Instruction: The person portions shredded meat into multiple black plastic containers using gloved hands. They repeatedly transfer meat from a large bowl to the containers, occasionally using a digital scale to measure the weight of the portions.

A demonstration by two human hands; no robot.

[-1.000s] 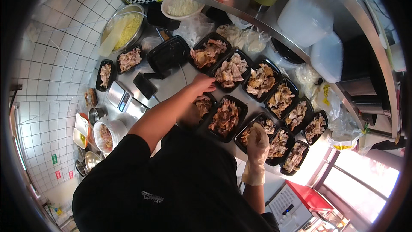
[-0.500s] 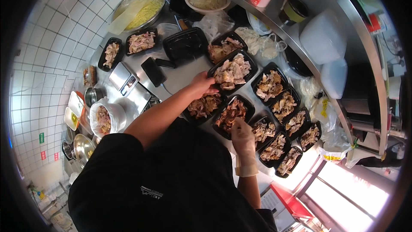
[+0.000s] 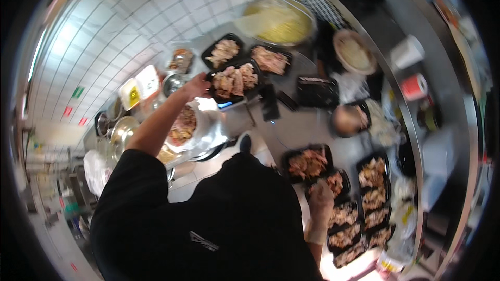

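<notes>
My bare left hand [image 3: 197, 87] is closed on the near left rim of a black plastic tray [image 3: 234, 80] of chopped cooked meat. That tray is above a kitchen scale [image 3: 225, 105] with a lit blue display, which it mostly covers. My right hand [image 3: 321, 200], in a clear glove, is low over a black tray of reddish-brown meat [image 3: 336, 181]. Its fingers are blurred, so what they hold, if anything, does not show. Another filled tray [image 3: 308, 162] sits just beyond it. Two more meat trays, one with pale pieces [image 3: 224, 52] and one pinkish [image 3: 271, 60], stand behind the held one.
Several filled black trays [image 3: 344, 237] line the right side. A phone [image 3: 269, 102] and a black tray [image 3: 316, 91] lie mid-counter. Behind stands a large bowl of yellow shreds [image 3: 284, 26]. A lined tub of meat scraps [image 3: 182, 127] is at left. A steel shelf [image 3: 442, 93] overhangs the right.
My left hand has carried the meat tray leftward, from among the right-hand trays to over the scale. The view has turned left; my right hand stays by the reddish-brown meat.
</notes>
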